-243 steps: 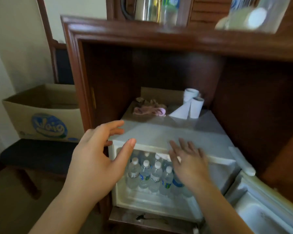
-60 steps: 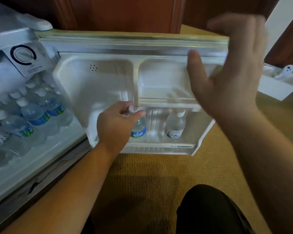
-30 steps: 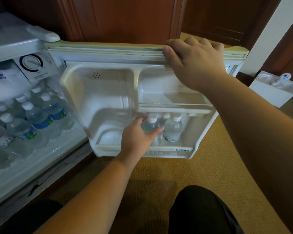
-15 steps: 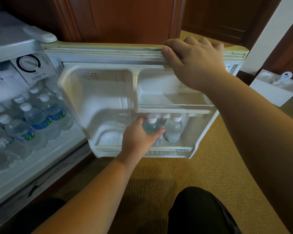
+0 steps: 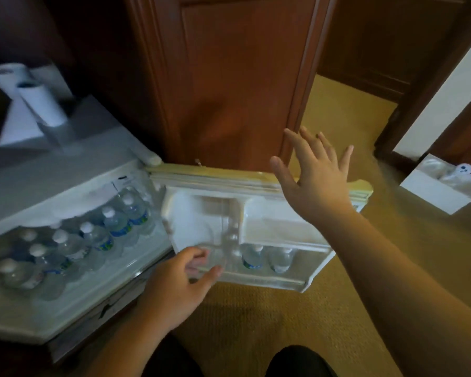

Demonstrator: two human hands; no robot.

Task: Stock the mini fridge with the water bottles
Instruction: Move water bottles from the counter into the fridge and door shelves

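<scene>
two paper rolls (image 5: 37, 100) atop the mini fridge (image 5: 65, 170); tissue box (image 5: 441, 187) on carpet (image 5: 337, 308).

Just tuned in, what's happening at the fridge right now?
A person is stocking a mini fridge whose door stands open. The main compartment already holds many water bottles, and two more bottles stand in the door's lower shelf. The left hand is at that shelf with fingers curled loosely, apparently holding nothing, though the frame is blurred. The right hand hovers open above the door's top edge.
</scene>
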